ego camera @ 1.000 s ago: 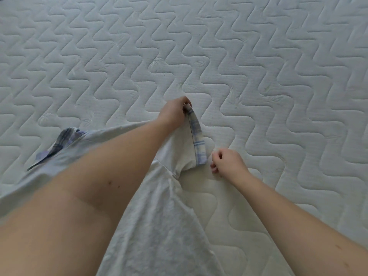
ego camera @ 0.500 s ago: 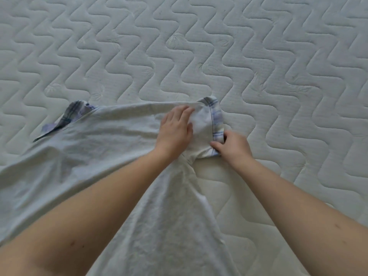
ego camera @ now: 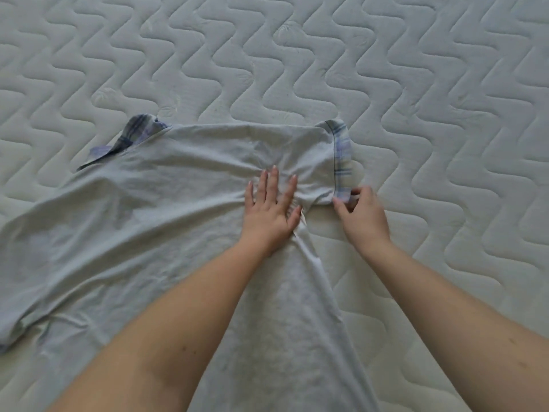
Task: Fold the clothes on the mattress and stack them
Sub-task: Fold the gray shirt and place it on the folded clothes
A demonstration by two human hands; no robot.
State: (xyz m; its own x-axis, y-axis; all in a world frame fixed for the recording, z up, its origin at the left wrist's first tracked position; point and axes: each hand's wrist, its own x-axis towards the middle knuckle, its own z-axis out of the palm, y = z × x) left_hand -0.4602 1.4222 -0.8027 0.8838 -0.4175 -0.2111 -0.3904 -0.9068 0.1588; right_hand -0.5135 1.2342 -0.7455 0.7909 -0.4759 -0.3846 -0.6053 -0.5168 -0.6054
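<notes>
A pale grey T-shirt (ego camera: 154, 221) with plaid blue trim lies spread on the white quilted mattress (ego camera: 416, 84), its collar (ego camera: 133, 135) at the far left. The right sleeve (ego camera: 320, 153) points away from me, its plaid cuff (ego camera: 343, 162) along the right edge. My left hand (ego camera: 271, 208) lies flat with straight fingers, pressing the cloth at the armpit, where the fabric bunches. My right hand (ego camera: 361, 214) pinches the near corner of the plaid cuff. My forearms hide part of the shirt's body.
Bare quilted mattress stretches beyond the shirt at the back and to the right. The shirt's lower part runs off the bottom and left edges of the view.
My left hand let go of the cuff's far end and now presses flat on the shirt, lower down. The sleeve now lies flat on the mattress. My right hand took hold of the cuff corner.
</notes>
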